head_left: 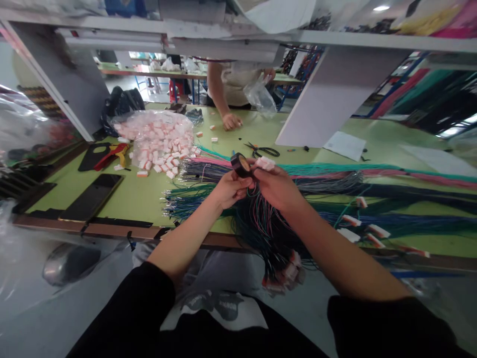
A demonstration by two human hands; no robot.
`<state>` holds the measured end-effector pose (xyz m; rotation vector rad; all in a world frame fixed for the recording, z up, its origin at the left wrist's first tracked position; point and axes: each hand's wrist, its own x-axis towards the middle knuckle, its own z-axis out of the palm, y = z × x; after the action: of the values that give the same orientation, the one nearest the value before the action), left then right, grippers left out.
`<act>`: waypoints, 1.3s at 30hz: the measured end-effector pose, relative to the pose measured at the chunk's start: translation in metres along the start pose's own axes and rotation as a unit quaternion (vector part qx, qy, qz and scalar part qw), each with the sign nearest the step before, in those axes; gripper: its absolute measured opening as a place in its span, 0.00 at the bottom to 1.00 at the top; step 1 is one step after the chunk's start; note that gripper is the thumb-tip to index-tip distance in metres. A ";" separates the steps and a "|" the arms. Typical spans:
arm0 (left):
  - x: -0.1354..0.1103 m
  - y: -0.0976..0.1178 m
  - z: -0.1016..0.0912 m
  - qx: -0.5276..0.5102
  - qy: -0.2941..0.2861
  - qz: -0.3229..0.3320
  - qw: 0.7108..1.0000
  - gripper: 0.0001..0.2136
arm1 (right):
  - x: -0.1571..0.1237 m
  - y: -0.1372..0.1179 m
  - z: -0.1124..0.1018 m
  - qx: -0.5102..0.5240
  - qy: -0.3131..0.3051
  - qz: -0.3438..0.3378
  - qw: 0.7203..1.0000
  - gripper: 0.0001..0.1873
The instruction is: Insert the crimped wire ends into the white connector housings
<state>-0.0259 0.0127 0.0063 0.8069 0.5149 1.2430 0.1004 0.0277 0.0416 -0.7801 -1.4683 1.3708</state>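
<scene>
Close together above the bench, my two hands meet at a roll of black tape (240, 165) and a bunch of thin wires. My left hand (233, 189) is closed with the tape roll just above its fingertips. Curled fingers of my right hand (278, 186) grip white connectors (265, 163), whose wires pass between the hands. Below, a hanging bundle of dark, green and pink wires (261, 214) drops over the bench edge, ending in a cluster of white and orange connectors (285, 276).
Long wire bundles (391, 191) lie across the green bench (145, 204). A bag of connectors (160, 139), red-yellow pliers (111, 156) and a phone (91, 197) are at left. Scissors (263, 150) lie beyond my hands. A co-worker's hand (231, 122) rests opposite, below a shelf (231, 30).
</scene>
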 end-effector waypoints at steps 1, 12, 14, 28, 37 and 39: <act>-0.001 -0.001 0.002 0.005 0.005 0.004 1.000 0.15 | -0.001 0.000 0.003 0.004 0.021 -0.002 1.000 0.14; -0.011 0.006 -0.004 0.165 -0.036 0.107 0.980 0.10 | -0.014 -0.020 -0.003 -0.121 0.109 -0.007 0.987 0.15; -0.013 0.010 -0.004 0.203 -0.066 0.123 0.969 0.12 | -0.020 -0.025 -0.006 -0.233 0.105 -0.064 0.965 0.13; -0.016 0.008 0.024 0.554 0.116 0.241 0.788 0.06 | -0.014 -0.021 -0.021 -0.448 -0.088 -0.125 0.881 0.19; 0.004 0.005 0.030 0.550 0.203 0.168 0.792 0.13 | -0.011 -0.026 -0.005 -0.768 -0.030 -0.103 0.631 0.17; 0.012 0.004 0.032 0.539 0.211 0.133 0.804 0.14 | -0.017 -0.030 0.001 -0.816 -0.038 -0.130 0.561 0.17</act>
<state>-0.0019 0.0163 0.0307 1.5964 1.6055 1.3501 0.1097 0.0069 0.0677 -1.4135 -2.5920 -0.6823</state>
